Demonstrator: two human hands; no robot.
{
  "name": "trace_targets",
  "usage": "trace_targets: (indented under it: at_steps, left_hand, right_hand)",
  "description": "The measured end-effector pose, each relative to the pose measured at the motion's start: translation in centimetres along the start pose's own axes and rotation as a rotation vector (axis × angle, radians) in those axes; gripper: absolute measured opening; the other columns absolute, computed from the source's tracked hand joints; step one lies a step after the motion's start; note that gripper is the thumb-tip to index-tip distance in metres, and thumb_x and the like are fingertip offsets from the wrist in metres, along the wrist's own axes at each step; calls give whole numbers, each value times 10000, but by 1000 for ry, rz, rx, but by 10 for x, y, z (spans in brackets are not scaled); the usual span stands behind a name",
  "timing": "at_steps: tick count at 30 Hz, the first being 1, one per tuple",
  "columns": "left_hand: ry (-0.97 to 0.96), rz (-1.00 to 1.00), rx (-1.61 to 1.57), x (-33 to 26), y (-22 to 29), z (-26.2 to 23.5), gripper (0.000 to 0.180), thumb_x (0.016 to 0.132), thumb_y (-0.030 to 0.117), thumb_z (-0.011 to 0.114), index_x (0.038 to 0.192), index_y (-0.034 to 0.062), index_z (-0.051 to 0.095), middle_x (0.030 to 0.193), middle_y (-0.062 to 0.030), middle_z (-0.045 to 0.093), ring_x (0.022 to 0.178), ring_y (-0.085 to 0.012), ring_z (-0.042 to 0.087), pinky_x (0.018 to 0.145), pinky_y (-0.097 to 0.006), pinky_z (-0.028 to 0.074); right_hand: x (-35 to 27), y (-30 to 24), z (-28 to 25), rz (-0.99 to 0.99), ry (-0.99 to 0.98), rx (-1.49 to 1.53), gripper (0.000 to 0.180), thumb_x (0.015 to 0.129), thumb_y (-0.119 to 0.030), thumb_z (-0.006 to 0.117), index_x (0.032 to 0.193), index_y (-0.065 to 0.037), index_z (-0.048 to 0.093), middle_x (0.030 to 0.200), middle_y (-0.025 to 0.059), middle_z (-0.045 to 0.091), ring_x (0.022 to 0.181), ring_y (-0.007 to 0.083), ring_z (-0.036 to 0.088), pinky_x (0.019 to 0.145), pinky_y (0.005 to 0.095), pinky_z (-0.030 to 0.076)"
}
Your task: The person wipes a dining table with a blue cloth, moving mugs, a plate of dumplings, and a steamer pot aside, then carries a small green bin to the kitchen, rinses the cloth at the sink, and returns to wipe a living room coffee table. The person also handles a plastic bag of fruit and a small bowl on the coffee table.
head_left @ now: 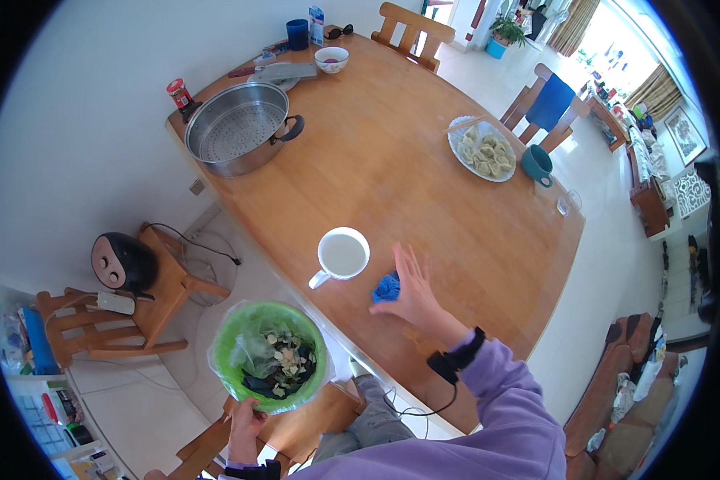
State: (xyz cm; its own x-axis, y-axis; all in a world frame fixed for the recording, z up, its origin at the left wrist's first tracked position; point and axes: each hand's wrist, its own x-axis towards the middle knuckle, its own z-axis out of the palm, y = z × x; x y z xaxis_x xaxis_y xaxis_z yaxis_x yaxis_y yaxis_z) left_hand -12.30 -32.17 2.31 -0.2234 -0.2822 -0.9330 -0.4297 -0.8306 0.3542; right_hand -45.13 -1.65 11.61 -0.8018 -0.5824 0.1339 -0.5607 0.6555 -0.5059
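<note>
My left hand [246, 422] grips the near rim of a green bin [318, 352] lined with clear plastic. Inside it lie pale shells or peelings and dark scraps [284, 364]. Over the table, my right hand [412, 292] has its fingers stretched and spread, beside and partly above a crumpled blue cloth [387, 288]. Whether the palm touches the cloth I cannot tell. Left of that hand stands a white mug [344, 253] with pale liquid in it, its handle pointing toward the bin.
A steel steamer pot [240, 128] stands at the table's far left, near a cleaver [284, 72] and a bowl [331, 59]. On the right are a plate of dumplings [483, 150] and a teal mug [537, 164]. A chair holds a black appliance [124, 262] at left.
</note>
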Motion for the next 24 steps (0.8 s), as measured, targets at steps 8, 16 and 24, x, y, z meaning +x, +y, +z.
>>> trace_targets:
  at_steps: [8,16,24]
  left_hand:
    - [-19,-19,-45,6,-3,-3,237,740,36,521,970,90,502,792,-43,544,590,-147,517,460,-249,398]
    - [7,33,-14,5,-1,1,203,745,48,517,942,91,493,796,-36,527,592,-139,482,458,-244,370]
    - [13,1,-78,5,0,1,180,735,46,537,904,89,493,772,-28,520,579,-137,473,437,-228,361]
  right_hand:
    - [65,-7,58,-29,51,793,999,567,-162,872,1316,-22,226,1273,124,402,1234,235,367,1026,379,308]
    - [67,-8,42,-97,297,1048,877,624,-74,813,1283,-24,237,1234,111,415,1172,200,436,973,354,373]
    - [4,120,-58,49,746,563,753,607,-59,818,1196,-46,349,1132,96,495,1033,183,535,857,343,472]
